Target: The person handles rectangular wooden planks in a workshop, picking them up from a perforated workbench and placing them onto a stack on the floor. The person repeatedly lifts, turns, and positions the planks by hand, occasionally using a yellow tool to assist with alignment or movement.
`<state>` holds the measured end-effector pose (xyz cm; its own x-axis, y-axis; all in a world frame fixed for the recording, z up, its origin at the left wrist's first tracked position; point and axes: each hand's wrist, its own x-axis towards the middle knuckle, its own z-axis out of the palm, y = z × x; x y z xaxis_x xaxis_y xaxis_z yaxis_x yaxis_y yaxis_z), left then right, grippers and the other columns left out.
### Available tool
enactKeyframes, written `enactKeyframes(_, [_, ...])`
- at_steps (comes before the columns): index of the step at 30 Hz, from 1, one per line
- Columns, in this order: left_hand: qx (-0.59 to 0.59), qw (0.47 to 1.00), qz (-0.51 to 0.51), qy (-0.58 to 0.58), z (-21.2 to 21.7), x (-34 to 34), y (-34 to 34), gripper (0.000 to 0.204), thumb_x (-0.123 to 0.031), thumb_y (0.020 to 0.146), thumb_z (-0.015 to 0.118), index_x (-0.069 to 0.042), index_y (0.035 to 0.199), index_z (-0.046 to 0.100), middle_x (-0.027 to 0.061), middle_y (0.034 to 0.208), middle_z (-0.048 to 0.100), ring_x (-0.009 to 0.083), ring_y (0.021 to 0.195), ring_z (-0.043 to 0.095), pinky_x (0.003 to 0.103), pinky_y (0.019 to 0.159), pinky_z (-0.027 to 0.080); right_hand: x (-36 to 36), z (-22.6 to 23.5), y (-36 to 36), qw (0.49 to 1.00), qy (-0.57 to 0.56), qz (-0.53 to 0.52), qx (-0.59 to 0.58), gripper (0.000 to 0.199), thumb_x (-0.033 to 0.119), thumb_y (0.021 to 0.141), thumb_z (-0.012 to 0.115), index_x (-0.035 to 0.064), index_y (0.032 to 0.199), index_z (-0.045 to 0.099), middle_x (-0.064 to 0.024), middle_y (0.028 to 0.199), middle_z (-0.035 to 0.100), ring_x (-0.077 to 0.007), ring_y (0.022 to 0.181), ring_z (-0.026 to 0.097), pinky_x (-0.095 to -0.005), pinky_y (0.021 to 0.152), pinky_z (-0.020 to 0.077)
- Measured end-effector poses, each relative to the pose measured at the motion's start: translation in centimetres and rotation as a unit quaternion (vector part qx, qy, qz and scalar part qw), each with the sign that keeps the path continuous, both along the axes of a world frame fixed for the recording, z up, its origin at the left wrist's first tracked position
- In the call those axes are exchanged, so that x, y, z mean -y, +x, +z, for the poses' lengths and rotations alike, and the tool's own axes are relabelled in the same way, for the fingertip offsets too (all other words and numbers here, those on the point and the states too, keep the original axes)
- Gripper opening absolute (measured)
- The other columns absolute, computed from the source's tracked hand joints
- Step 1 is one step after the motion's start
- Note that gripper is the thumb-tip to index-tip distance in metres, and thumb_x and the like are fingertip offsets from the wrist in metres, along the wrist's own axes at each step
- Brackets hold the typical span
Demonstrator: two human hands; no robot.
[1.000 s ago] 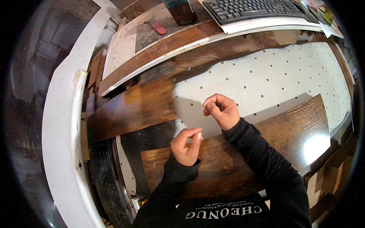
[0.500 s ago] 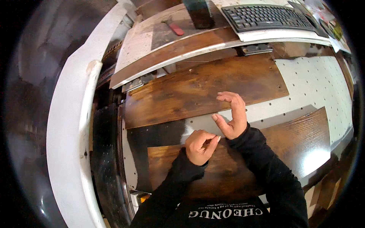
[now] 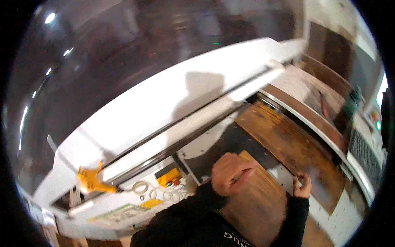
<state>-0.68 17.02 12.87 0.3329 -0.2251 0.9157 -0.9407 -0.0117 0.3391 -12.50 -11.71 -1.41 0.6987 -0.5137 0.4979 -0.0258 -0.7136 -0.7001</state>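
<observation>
My left hand (image 3: 231,173) is curled, fingers and thumb drawn together, over the left end of the nearer brown wood-grain board (image 3: 261,197). It is blurred, and whatever it may hold is hidden. Further right, my right hand (image 3: 302,186) has its thumb and bent fingers apart, with nothing visible between them. It hovers near the edge of the farther wood-grain board (image 3: 294,152). Both boards lie on a pale, dotted machine bed (image 3: 327,216), with a dark patch (image 3: 234,144) by their left ends.
A long white panel (image 3: 152,107) and a pale rail (image 3: 181,132) run along the left side. A yellow tool (image 3: 94,180) with a coiled hose (image 3: 164,194) lies at lower left. A red-handled tool (image 3: 323,108) and a keyboard (image 3: 364,154) rest beyond the far board.
The view has swung left, bringing the yellow tool and coiled hose into sight. My hands have moved farther apart, and my right fingers are more bent. The boards look unmoved on the bed.
</observation>
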Motion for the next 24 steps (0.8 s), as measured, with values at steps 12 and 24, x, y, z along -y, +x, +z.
enactKeyframes(12, [0.014, 0.587, 0.8, 0.126, 3.6, -26.3, -10.1, 0.079, -0.043, 0.077, 0.065, -0.011, 0.14, 0.031, 0.0079, 0.14, 0.039, 0.029, 0.135, 0.024, 0.052, 0.108, 0.01, 5.7, -4.1, -0.3, 0.948, -0.111, 0.023, -0.297, 0.067, 0.024, 0.062, 0.075, 0.009, 0.122, 0.05, -0.0189, 0.135, 0.04, -0.0376, 0.121, 0.04, -0.0469, 0.1, 0.0362])
enactKeyframes(24, [-0.201, 0.735, 0.098, 0.641, 3.7, -5.0, -1.3, 0.039, -0.038, 0.085, 0.059, -0.001, 0.095, 0.061, 0.016, 0.076, 0.063, 0.0302, 0.069, 0.062, 0.038, 0.06, 0.049, 5.0, -2.1, -1.2, 0.92, -0.094, -0.006, -0.38, 0.08, 0.047, 0.068, 0.069, 0.0149, 0.135, 0.038, -0.0088, 0.144, 0.029, -0.0292, 0.136, 0.02, -0.0532, 0.109, 0.0172])
